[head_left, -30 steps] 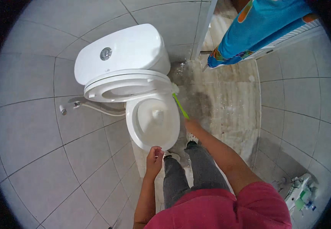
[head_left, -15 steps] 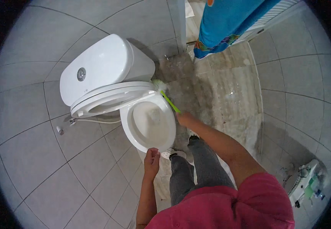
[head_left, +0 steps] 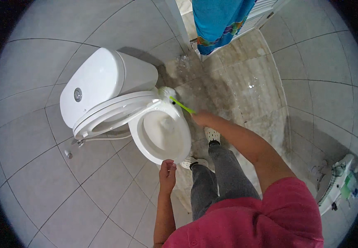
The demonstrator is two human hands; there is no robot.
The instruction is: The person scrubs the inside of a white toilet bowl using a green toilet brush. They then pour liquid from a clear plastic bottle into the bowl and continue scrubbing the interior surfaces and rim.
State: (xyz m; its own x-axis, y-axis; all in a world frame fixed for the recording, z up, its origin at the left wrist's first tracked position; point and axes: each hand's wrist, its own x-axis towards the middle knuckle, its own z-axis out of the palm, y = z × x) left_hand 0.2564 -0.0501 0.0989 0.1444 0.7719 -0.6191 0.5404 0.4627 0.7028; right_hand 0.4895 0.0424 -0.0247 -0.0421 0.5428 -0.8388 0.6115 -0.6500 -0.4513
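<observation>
A white toilet bowl [head_left: 136, 131] stands at the centre, its seat and lid [head_left: 120, 103] raised against the cistern. My right hand [head_left: 204, 119] is closed round the bright green handle of a scrubbing brush [head_left: 181, 105]. The brush's pale bristle head lies at the back right of the bowl, beside the seat hinge and a small dark hole in the ceramic. At the bowl's front rim is my left hand [head_left: 168, 173], its fingers curled together with nothing seen in them; whether it touches the rim I cannot tell.
The cistern [head_left: 94, 84] with its round flush button sits against the grey tiled wall. A hose [head_left: 104, 139] runs behind the bowl. Wet brownish floor tiles [head_left: 245, 89] lie to the right. A blue cloth [head_left: 222, 25] hangs at the doorway. A cluttered white shelf [head_left: 338, 182] is at right.
The brush head has shifted slightly back and left along the bowl's rear edge, uncovering the dark hole. The whole view has turned a little. My left hand stays by the front rim.
</observation>
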